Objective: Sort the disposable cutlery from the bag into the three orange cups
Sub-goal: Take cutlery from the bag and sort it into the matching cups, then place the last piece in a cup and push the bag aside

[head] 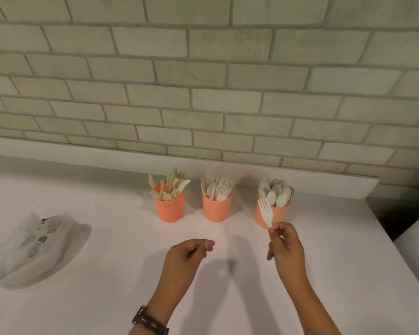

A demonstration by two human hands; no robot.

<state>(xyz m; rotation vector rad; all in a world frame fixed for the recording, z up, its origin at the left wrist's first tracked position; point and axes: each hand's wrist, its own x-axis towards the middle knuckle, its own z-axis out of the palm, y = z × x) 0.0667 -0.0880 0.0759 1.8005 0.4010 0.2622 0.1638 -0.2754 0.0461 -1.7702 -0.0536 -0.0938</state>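
**Fork held up by the spoon cup**

Right hand (pixel 284 245) clamped on the handle end of a white disposable plastic fork (pixel 266 215), pinched between thumb and fingertips, tines up and tilted a bit left, right in front of the right-most textured orange cup (pixel 279 215) full of pale spoons. Left hand (pixel 191 252) hovering lower over the white table (pixel 107 298), fingers loosely curled, nothing in it, dark watch (pixel 150 321) on the wrist. Middle orange cup (pixel 217 209) packed with forks, left orange cup (pixel 170 210) with wooden-looking knives, all three in a row near the grey brick wall (pixel 203 81). Crumpled white plastic bag (pixel 34 250) lying at the far left of the table, well apart from the cups.
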